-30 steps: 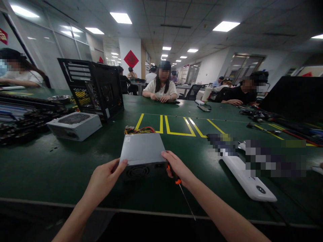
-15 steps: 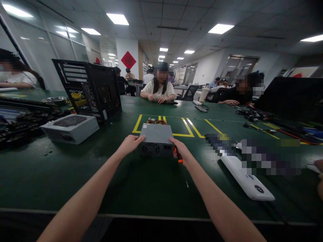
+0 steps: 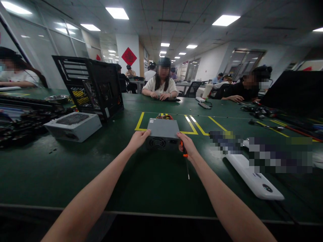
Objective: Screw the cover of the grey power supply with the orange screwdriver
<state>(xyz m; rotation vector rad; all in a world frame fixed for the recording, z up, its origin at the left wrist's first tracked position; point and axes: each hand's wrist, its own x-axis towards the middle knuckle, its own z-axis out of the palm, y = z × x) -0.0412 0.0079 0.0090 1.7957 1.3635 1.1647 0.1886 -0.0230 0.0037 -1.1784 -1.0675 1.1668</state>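
Observation:
In front of me a grey computer power supply [image 3: 163, 127] has its fan grille and socket facing me, and a bundle of coloured cables [image 3: 164, 116] behind it. My left hand [image 3: 138, 140] grips its left side, thumb on the top edge. Its right side is in my right hand [image 3: 188, 145], thumb likewise on top. That hand also holds an orange and black screwdriver [image 3: 185, 153], its thin shaft pointing down toward me. The fingertips under the unit are hidden. Whether it rests on the table or is slightly raised, I cannot tell.
Left on the green table [image 3: 141, 188] stand a second power supply [image 3: 84, 131], a black computer case [image 3: 96, 87], a metal bowl [image 3: 57, 98] and a dark pile of parts [image 3: 25, 124]. At right lie a white elongated device [image 3: 254, 178] and cables. A person [image 3: 161, 84] sits opposite.
The power supply, with both my hands on it, has moved slightly right and away from me relative to the yellow tape. The view has shifted a little; both grips look the same.

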